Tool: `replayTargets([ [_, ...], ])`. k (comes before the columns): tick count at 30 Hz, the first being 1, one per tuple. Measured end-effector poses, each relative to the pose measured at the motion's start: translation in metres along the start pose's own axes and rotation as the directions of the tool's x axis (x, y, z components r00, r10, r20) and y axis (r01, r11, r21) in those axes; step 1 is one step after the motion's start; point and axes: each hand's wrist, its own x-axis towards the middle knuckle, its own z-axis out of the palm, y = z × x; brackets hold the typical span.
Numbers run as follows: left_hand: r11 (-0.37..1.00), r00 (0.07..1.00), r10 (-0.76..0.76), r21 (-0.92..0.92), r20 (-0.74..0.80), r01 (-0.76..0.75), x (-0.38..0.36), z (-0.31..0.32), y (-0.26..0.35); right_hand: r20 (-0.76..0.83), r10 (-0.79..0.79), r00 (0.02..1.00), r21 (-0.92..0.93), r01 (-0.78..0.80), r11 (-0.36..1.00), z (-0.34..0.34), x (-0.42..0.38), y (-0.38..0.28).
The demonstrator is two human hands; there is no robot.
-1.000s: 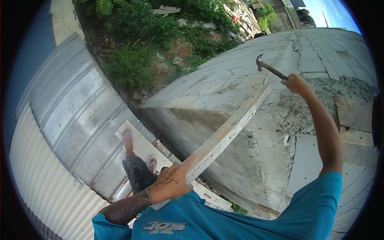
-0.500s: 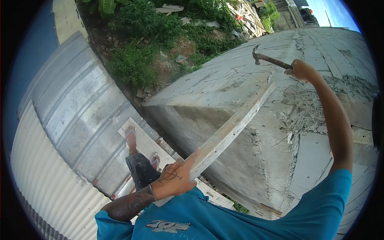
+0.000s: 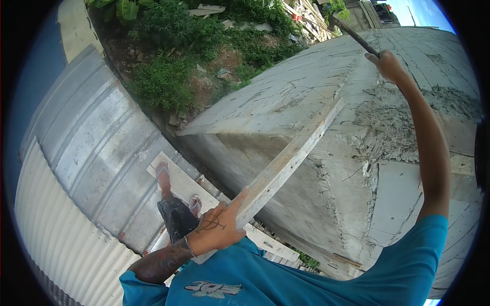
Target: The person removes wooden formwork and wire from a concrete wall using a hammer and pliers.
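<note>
A long wooden plank [image 3: 292,162] with a pale, worn edge slants across the corner of a concrete wall. My left hand [image 3: 219,225] is closed around its lower end, close to my body. In my right hand [image 3: 390,66] is a claw hammer [image 3: 357,39], gripped by the handle and raised above the concrete, well apart from the plank's far end. The hammer's head is dim against the background at the top of its handle. Beneath the plank's upper part is the rough concrete surface [image 3: 265,115].
My sandalled feet [image 3: 195,205] are on a board [image 3: 178,178] over a metal sheet roof [image 3: 97,148]. Corrugated roofing [image 3: 66,209] lies to the left. A narrow gap separates roof and wall. Green plants [image 3: 168,76] and scrap wood [image 3: 309,23] are beyond.
My right hand has lifted the hammer higher, and its head has swung up and away from the plank. My left hand keeps its hold on the plank. The whole view has shifted slightly.
</note>
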Motion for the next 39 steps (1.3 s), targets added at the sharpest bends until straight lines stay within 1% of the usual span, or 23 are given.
replayTargets([
  [1, 1.0, 1.0, -0.008, 0.0, 0.014, 0.008, -0.001, 0.003, 0.001, -0.177, -0.014, 0.984, 0.051, 0.023, 0.998, 0.006, -0.001, 0.006],
  [3, 1.0, 1.0, -0.02, 0.003, 0.009, 0.02, 0.001, 0.001, 0.0, -0.535, -0.021, 0.845, 0.135, 0.11, 0.985, 0.009, 0.006, 0.004],
  [5, 1.0, 1.0, -0.026, 0.01, 0.012, 0.026, 0.001, -0.001, 0.001, -0.381, 0.081, 0.921, 0.185, -0.01, 0.983, 0.031, -0.03, -0.003],
  [6, 1.0, 1.0, -0.021, 0.019, 0.012, 0.021, 0.0, -0.002, 0.003, -0.156, -0.046, 0.987, -0.039, 0.04, 0.998, 0.053, -0.041, 0.019],
  [7, 1.0, 1.0, -0.013, 0.021, 0.023, 0.012, -0.003, 0.002, 0.002, 0.295, 0.027, 0.955, -0.152, 0.019, 0.988, 0.074, -0.048, 0.034],
  [8, 0.999, 1.0, -0.007, 0.032, 0.019, 0.006, -0.005, 0.006, -0.001, 0.444, 0.387, 0.808, -0.168, -0.349, 0.922, 0.051, -0.073, -0.014],
  [9, 0.999, 1.0, 0.005, 0.043, 0.001, -0.005, -0.001, 0.0, 0.0, 0.286, 0.207, 0.935, -0.174, -0.162, 0.971, 0.054, -0.06, 0.008],
  [10, 0.999, 1.0, -0.002, 0.034, -0.024, 0.002, 0.003, -0.004, 0.007, 0.14, -0.001, 0.99, -0.226, 0.033, 0.974, 0.048, -0.056, 0.015],
  [12, 0.997, 0.999, -0.038, 0.06, 0.004, 0.038, -0.003, -0.007, 0.014, 0.089, 0.095, 0.992, -0.057, -0.09, 0.994, 0.017, -0.056, 0.013],
  [15, 0.998, 0.999, 0.034, 0.048, -0.021, -0.033, 0.003, 0.004, 0.004, -0.195, 0.151, 0.969, 0.187, -0.114, 0.976, -0.012, -0.078, 0.003],
  [17, 0.996, 0.997, 0.075, 0.057, -0.025, -0.074, 0.004, -0.001, 0.007, -0.328, 0.208, 0.922, 0.374, -0.076, 0.924, -0.019, -0.109, -0.007],
  [19, 0.991, 0.993, 0.118, 0.058, -0.009, -0.117, 0.003, -0.003, 0.014, -0.368, 0.289, 0.884, 0.603, -0.009, 0.797, -0.022, -0.162, -0.022],
  [21, 0.985, 0.991, 0.134, 0.112, 0.0, -0.133, 0.01, -0.004, 0.009, -0.442, 0.33, 0.834, 0.666, 0.059, 0.743, -0.002, -0.214, -0.023],
  [23, 0.983, 0.986, 0.155, 0.087, 0.059, -0.159, 0.018, -0.011, 0.027, -0.349, 0.452, 0.821, 0.771, -0.022, 0.637, 0.024, -0.272, -0.021],
  [25, 0.976, 0.978, 0.209, 0.062, 0.01, -0.209, 0.036, -0.006, 0.034, -0.322, 0.578, 0.75, 0.756, -0.165, 0.634, 0.073, -0.324, -0.01],
  [26, 0.972, 0.972, 0.233, 0.047, -0.015, -0.232, 0.047, -0.001, 0.036, -0.327, 0.646, 0.69, 0.779, -0.191, 0.598, 0.094, -0.347, -0.005],
  [27, 0.956, 0.961, 0.276, 0.117, -0.037, -0.27, 0.055, 0.004, 0.04, -0.331, 0.705, 0.628, 0.8, -0.21, 0.562, 0.112, -0.365, 0.002],
  [29, 0.96, 0.96, 0.27, 0.092, -0.07, -0.263, 0.064, 0.009, 0.042, -0.299, 0.842, 0.449, 0.858, -0.261, 0.443, 0.143, -0.389, 0.014],
  [31, 0.95, 0.951, 0.289, 0.157, -0.111, -0.271, 0.07, 0.013, 0.038, -0.291, 0.897, 0.331, 0.866, -0.306, 0.394, 0.173, -0.397, 0.033],
  [33, 0.956, 0.955, 0.275, 0.138, -0.112, -0.259, 0.068, 0.016, 0.04, -0.273, 0.933, 0.236, 0.876, -0.339, 0.342, 0.202, -0.403, 0.046],
  [36, 0.976, 0.971, 0.201, 0.112, -0.126, -0.188, 0.068, 0.018, 0.042, -0.222, 0.959, 0.175, 0.961, -0.127, 0.246, 0.22, -0.394, 0.052],
  [37, 0.982, 0.978, 0.169, 0.108, -0.125, -0.156, 0.066, 0.019, 0.047, -0.177, 0.97, 0.167, 0.975, -0.102, 0.195, 0.228, -0.391, 0.047],
  [39, 0.96, 0.964, 0.221, 0.206, -0.15, -0.188, 0.068, 0.022, 0.041, -0.074, 0.986, 0.147, 0.994, -0.069, 0.085, 0.25, -0.387, 0.026],
])
